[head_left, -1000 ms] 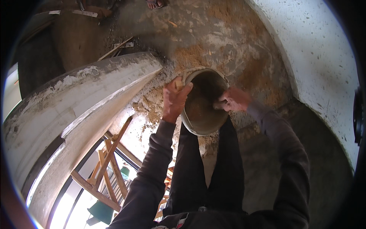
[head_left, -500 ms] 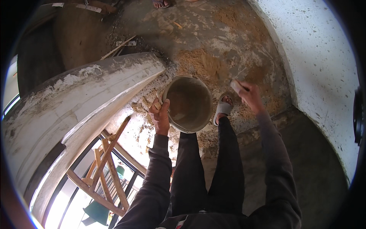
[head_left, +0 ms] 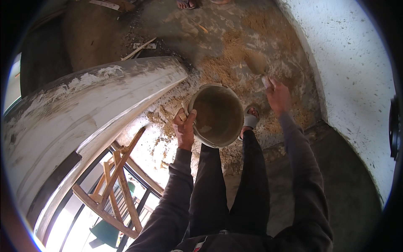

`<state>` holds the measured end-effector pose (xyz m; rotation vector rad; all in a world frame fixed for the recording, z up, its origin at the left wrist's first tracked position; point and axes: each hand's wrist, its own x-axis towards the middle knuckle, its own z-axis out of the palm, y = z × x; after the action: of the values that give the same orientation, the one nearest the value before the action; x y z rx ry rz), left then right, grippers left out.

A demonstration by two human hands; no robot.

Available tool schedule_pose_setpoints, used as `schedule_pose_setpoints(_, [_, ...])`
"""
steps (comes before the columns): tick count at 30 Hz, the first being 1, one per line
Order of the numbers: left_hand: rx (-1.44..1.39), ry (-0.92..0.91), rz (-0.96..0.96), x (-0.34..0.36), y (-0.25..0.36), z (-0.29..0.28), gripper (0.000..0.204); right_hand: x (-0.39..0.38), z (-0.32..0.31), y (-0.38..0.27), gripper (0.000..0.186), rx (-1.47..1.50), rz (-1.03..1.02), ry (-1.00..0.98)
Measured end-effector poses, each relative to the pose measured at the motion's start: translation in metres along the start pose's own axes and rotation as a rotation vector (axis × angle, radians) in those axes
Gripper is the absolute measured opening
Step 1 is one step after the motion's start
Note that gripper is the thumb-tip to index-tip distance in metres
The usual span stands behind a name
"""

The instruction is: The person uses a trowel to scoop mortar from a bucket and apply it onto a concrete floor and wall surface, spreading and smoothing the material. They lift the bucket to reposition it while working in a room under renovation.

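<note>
A round grey bucket (head_left: 216,89) hangs in front of my legs, tipped so its mouth faces up at me. My left hand (head_left: 184,131) is closed on its left rim, thumb over the edge. The inside looks brownish grey; how much it holds I cannot tell. My right hand (head_left: 278,97), to the right of the bucket, is wrapped round the pale handle of a trowel (head_left: 256,63). The trowel's brownish blade points away from me over the floor, apart from the bucket, and blends with the sandy ground.
A plastered low wall (head_left: 96,92) curves along the left, a speckled white wall (head_left: 348,75) along the right. Sand (head_left: 222,63) is scattered over the rough floor. Wooden framing (head_left: 113,185) stands lower left. Another person's foot (head_left: 186,4) shows at the far edge.
The bucket and my left hand have shifted slightly right. My right hand has moved a little farther away, and the trowel blade has swung to the right.
</note>
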<state>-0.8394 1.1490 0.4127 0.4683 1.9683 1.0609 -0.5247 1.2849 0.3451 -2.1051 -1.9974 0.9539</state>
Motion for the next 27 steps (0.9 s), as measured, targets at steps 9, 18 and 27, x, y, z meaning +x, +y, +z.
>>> schedule_pose_setpoints(9, [0.031,-0.246,0.12,0.02,0.034,0.008,0.023,-0.126,-0.04,-0.019,0.051,0.172,-0.077,-0.172])
schedule_pose_setpoints(18, [0.184,-0.546,0.261,0.03,0.065,0.042,0.017,-0.119,-0.013,-0.092,0.043,-0.541,-0.568,0.146])
schedule_pose_setpoints(27, [0.382,-0.56,0.413,0.033,0.082,0.052,0.018,-0.142,-0.005,-0.121,0.023,-0.66,-0.496,-0.061])
